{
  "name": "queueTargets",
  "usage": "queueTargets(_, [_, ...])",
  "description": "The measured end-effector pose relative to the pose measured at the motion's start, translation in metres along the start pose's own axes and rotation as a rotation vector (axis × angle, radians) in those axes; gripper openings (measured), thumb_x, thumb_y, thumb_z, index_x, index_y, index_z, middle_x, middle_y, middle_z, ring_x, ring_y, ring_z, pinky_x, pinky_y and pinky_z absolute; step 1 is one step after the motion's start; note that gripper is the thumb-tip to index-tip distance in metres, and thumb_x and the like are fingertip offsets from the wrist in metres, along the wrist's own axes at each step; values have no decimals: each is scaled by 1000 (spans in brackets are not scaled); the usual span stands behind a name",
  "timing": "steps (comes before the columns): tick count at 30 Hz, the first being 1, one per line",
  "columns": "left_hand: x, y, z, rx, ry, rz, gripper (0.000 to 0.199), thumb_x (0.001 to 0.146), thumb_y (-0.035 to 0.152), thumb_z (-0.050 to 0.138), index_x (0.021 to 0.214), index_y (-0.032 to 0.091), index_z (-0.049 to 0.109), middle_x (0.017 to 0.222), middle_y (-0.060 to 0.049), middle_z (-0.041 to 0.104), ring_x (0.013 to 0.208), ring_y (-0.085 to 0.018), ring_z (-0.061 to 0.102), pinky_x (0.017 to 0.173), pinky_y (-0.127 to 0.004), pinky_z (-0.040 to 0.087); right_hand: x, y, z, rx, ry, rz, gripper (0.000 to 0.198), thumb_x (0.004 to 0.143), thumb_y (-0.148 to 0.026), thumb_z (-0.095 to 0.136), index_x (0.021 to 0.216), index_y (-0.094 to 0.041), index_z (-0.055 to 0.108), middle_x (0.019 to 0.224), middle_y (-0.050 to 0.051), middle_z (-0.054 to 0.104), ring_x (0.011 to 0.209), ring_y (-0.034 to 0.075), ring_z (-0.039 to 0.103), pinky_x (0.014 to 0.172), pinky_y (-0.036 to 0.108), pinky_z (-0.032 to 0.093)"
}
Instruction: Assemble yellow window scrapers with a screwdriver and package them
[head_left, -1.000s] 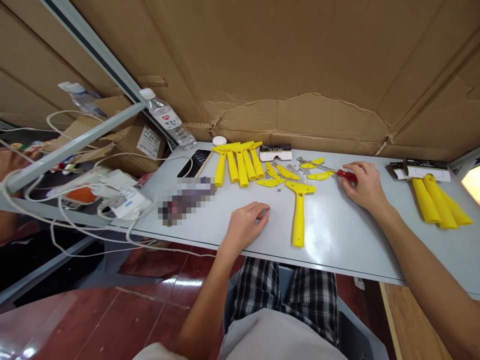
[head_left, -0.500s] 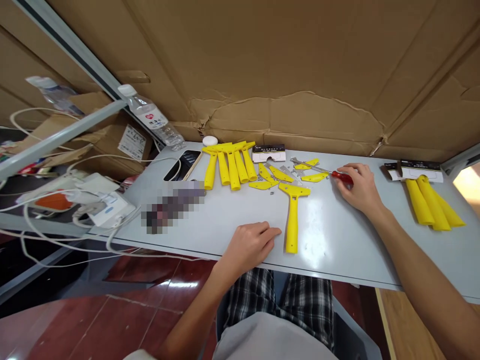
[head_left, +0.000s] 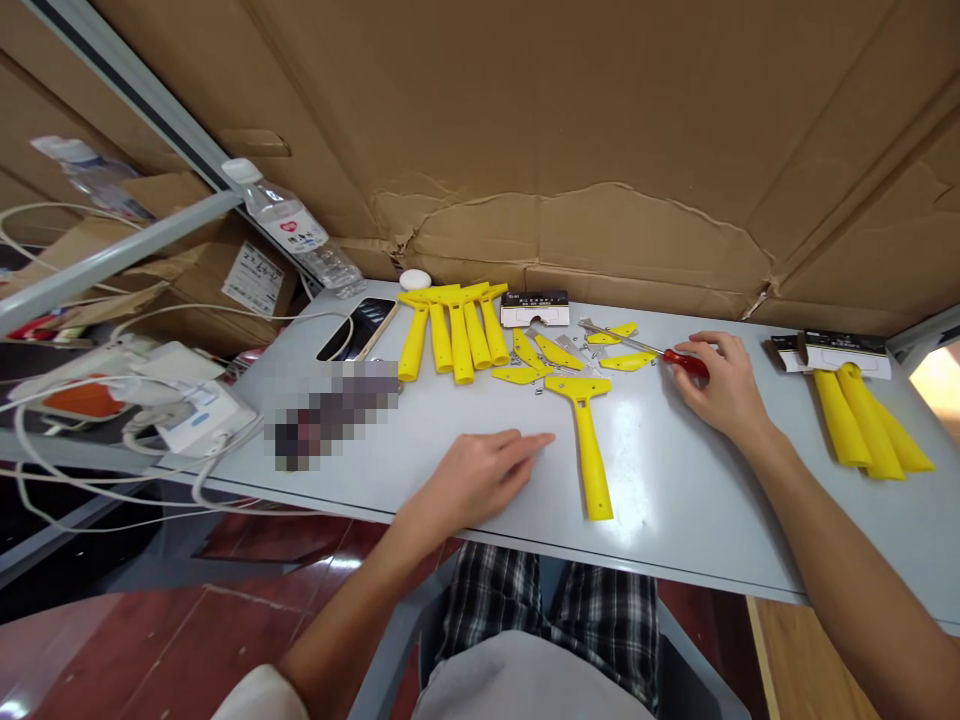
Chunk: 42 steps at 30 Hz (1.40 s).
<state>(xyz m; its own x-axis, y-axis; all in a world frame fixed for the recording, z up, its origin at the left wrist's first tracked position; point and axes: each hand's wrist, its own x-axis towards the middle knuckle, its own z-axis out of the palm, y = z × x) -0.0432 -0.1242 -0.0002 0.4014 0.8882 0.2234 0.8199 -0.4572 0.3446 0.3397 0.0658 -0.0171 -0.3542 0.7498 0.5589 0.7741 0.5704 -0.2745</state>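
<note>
On the grey table in front of me lies a yellow scraper handle (head_left: 589, 445), its wide head away from me. My left hand (head_left: 484, 475) rests left of it, apart from it, with the index finger stretched out and nothing held. At the right, my right hand (head_left: 720, 385) has its fingers around the red grip of a screwdriver (head_left: 686, 364), whose shaft lies pointing up-left across loose parts. Those parts are several yellow scraper cover plates (head_left: 559, 352), metal blades and small screws. Several more yellow scraper handles (head_left: 459, 335) lie side by side at the back left.
A black-and-white cardboard packaging sleeve (head_left: 535, 308) stands at the back. More yellow handles (head_left: 862, 420) with packaging lie far right. To the left are a phone (head_left: 360, 328), a plastic bottle (head_left: 300, 230), white cables and a power strip (head_left: 199, 400). A cardboard wall (head_left: 562, 120) closes the back.
The single scraper handle has turned slightly, its head going left and its lower end right. My left hand's index finger has straightened out. My right hand stays at the screwdriver.
</note>
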Motion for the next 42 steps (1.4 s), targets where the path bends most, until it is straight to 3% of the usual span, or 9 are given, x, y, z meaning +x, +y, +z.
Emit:
queueTargets(5, [42, -31, -22, 201, -98, -148, 51, 107, 28, 56, 157, 31, 67, 120, -11, 83, 95, -27, 79, 81, -36, 59, -1, -2, 2, 15, -1, -15, 27, 101, -35, 65, 124, -29, 77, 135, 15, 69, 125, 39, 66, 103, 63, 57])
queueTargets(10, [92, -42, -33, 358, -198, -189, 49, 109, 30, 52, 155, 28, 68, 120, -14, 82, 97, -32, 79, 77, -38, 54, -1, -2, 3, 15, 9, -25, 24, 101, -33, 66, 121, -28, 78, 133, 15, 69, 124, 38, 68, 102, 61, 58])
queueTargets(16, [128, -46, -41, 407, -160, -179, 33, 109, 33, 52, 123, 22, 80, 112, -14, 81, 95, -33, 78, 71, -37, 47, -2, 0, 4, 18, 0, -22, 24, 101, -35, 66, 120, -29, 79, 133, 15, 70, 120, 38, 68, 99, 61, 59])
queueTargets(20, [132, -46, -35, 372, -107, -174, 31, 110, 33, 52, 118, 22, 80, 111, -13, 80, 93, -32, 77, 68, -36, 45, 0, -5, 0, -42, 4, -42, 22, 102, -36, 65, 118, -28, 78, 136, 16, 70, 121, 40, 66, 96, 61, 56])
queueTargets(30, [117, -51, -24, 304, -78, -177, 39, 113, 38, 50, 132, 23, 81, 116, -13, 80, 94, -29, 77, 75, -37, 50, -2, -48, 0, -60, -46, -205, 12, 103, -27, 66, 108, -29, 76, 128, 13, 76, 127, 38, 66, 94, 58, 50])
queueTargets(42, [112, -42, -15, 235, -116, -33, 41, 114, 34, 49, 141, 28, 80, 109, -11, 79, 86, -24, 74, 74, -35, 53, -5, -54, 3, -17, -109, -254, 12, 101, -29, 70, 111, -30, 77, 129, 12, 76, 129, 39, 65, 95, 57, 48])
